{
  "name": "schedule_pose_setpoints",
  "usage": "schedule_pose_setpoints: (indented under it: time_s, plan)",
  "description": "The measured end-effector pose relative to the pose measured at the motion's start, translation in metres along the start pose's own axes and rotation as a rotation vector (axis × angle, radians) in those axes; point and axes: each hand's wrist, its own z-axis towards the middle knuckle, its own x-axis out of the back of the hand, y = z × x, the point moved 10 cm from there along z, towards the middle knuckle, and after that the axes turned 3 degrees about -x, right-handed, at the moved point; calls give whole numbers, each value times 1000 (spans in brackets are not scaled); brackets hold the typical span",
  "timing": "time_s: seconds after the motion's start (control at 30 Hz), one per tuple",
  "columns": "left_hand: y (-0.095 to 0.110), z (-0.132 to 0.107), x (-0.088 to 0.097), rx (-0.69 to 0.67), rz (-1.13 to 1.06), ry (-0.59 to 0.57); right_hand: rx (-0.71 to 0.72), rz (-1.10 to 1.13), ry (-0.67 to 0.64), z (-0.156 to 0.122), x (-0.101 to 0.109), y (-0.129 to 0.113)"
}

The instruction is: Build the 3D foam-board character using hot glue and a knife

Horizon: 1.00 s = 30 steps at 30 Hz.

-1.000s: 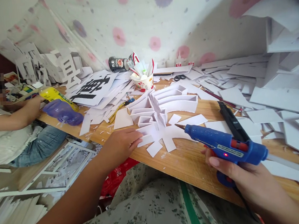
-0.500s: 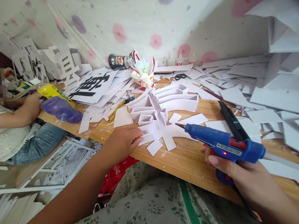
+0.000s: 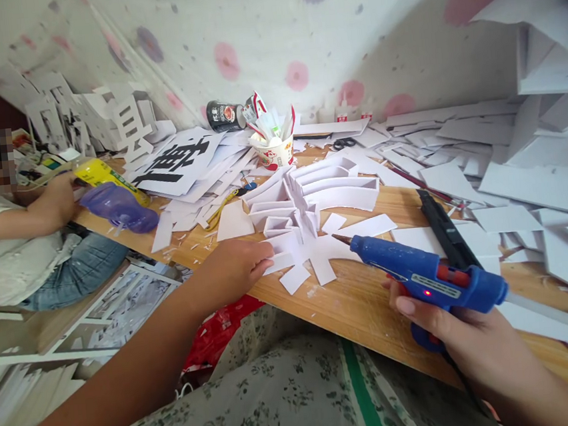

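My right hand is wrapped round a blue hot glue gun with a red light lit on its side. The nozzle points left, just over the near part of a white foam board character. Thin upright strips wall the far part of that character; its near strokes lie flat. My left hand has its fingers pressed together on a small white strip at the character's near left edge. Loose white offcuts lie beside it.
A black utility knife lies right of the character, amid piled white scraps. Behind stand a paper tub and a tipped black cup. Yellow-handled pliers lie left. A person sits far left by a purple bottle.
Hardly anything differs. The whole view has shifted very slightly; both hands keep their places, the left on the strip and the right round the glue gun.
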Motion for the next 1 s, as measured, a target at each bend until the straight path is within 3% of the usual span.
schedule_pose_setpoints:
  time_s: [0.3,0.43,0.67,1.0]
  plan:
    - [3,0,2,-41,-47,6,31,-44,-50,4,-3,2]
    - [2,0,3,-35,-53,17,21,-19,-7,3,-1,2]
    - [2,2,2,-29,-81,13,6,-4,-77,7,-4,8]
    - [-4,1,-3,43,-101,-40,34,-10,31,-1,-4,-6]
